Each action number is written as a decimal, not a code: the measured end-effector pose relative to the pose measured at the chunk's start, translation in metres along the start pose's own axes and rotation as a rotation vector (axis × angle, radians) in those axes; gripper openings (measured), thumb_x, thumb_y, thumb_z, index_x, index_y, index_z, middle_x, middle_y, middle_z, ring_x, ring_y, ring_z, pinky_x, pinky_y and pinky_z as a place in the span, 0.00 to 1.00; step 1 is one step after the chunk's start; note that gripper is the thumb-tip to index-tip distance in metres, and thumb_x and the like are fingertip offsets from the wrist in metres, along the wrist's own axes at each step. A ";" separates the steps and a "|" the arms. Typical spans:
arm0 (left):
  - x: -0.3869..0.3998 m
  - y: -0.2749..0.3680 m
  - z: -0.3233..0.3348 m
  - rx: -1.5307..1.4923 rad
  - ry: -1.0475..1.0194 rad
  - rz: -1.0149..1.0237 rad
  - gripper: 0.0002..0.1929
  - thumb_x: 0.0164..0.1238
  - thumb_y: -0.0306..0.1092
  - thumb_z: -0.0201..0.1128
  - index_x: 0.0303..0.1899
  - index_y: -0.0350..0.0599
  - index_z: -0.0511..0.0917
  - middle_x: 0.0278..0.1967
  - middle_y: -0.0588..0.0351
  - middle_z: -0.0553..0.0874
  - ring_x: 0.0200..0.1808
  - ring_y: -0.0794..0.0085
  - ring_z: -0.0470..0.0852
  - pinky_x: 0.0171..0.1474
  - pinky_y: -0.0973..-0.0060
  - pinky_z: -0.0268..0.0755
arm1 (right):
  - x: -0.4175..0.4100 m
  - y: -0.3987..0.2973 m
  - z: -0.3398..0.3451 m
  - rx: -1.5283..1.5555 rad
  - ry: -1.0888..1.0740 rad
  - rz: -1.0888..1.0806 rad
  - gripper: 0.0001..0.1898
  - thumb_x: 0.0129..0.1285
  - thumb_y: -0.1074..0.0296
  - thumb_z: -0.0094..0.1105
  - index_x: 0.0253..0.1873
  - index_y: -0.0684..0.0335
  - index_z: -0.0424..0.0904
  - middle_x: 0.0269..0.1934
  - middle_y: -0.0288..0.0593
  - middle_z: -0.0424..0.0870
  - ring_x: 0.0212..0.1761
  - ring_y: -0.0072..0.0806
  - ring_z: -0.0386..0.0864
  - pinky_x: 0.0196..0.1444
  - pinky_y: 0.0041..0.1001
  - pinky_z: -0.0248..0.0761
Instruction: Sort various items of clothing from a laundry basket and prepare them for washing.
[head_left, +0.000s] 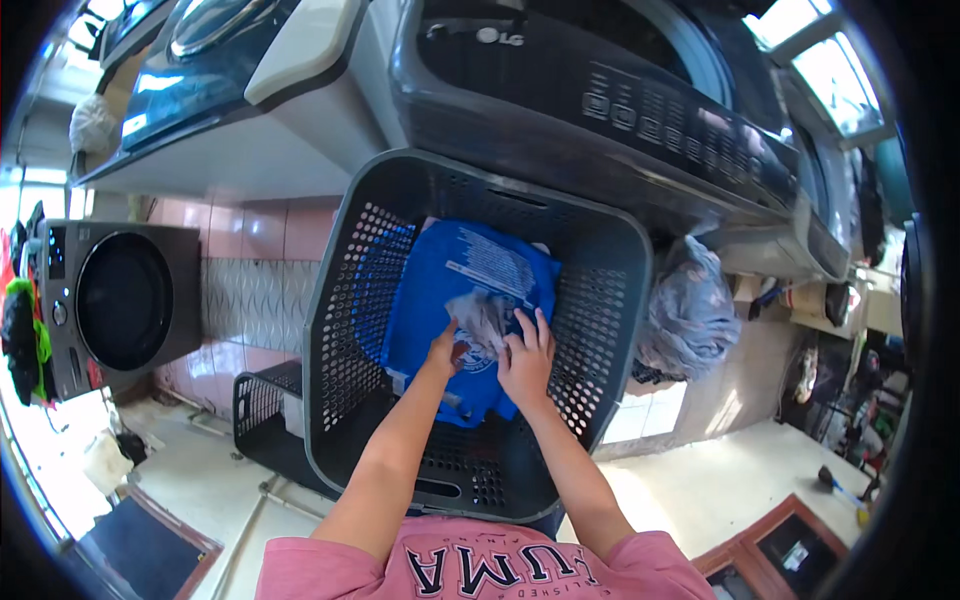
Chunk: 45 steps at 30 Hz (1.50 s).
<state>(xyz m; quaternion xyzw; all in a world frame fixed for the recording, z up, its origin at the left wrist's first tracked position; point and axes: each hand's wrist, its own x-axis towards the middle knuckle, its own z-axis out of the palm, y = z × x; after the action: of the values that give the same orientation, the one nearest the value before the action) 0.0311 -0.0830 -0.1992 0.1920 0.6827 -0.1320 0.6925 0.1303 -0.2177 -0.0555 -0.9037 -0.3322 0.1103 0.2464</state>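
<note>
A dark grey perforated plastic laundry basket (600, 225) stands before me, with a folded blue bag or cloth (427, 300) in it that bears white printing. Over the blue thing I hold a small crumpled grey piece (476, 315), thin cloth or plastic; which one, I cannot tell. My left hand (445, 351) has its thumb and fingers at the piece's left edge. On the other side, my right hand (529, 360) pinches the lower right edge, its other fingers spread above the blue thing.
An LG washing machine (510, 112) borders the basket's far side, another white-sided machine (247, 154) beside it. A grey front-loader (135, 300) is at far left. Right of the basket lies a bundled bluish-grey cloth or bag (690, 315). A smaller dark basket (262, 412) sits lower left.
</note>
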 end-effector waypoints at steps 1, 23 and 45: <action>0.000 0.000 -0.002 0.009 -0.005 0.017 0.39 0.61 0.67 0.69 0.67 0.54 0.73 0.61 0.46 0.82 0.61 0.60 0.81 0.64 0.42 0.61 | -0.005 -0.013 -0.016 0.023 0.036 -0.019 0.06 0.57 0.71 0.69 0.39 0.61 0.83 0.69 0.46 0.74 0.78 0.55 0.58 0.74 0.51 0.56; -0.211 -0.004 0.280 1.214 -0.346 1.462 0.17 0.69 0.33 0.63 0.58 0.48 0.81 0.58 0.50 0.84 0.60 0.54 0.80 0.63 0.53 0.68 | -0.006 0.114 -0.260 0.463 0.549 0.232 0.06 0.69 0.77 0.57 0.48 0.66 0.76 0.73 0.50 0.71 0.75 0.38 0.67 0.75 0.31 0.55; -0.120 -0.049 0.322 0.884 -0.027 0.932 0.43 0.69 0.49 0.65 0.76 0.34 0.54 0.68 0.26 0.69 0.66 0.34 0.75 0.68 0.53 0.68 | 0.021 0.284 -0.170 -0.387 0.262 0.410 0.32 0.69 0.47 0.61 0.76 0.37 0.66 0.81 0.46 0.54 0.83 0.57 0.46 0.76 0.66 0.44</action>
<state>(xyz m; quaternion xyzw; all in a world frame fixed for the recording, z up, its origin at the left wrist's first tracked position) 0.2938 -0.2804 -0.0861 0.7343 0.4001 -0.0885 0.5412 0.3625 -0.4538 -0.0585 -0.9886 -0.1230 -0.0250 0.0829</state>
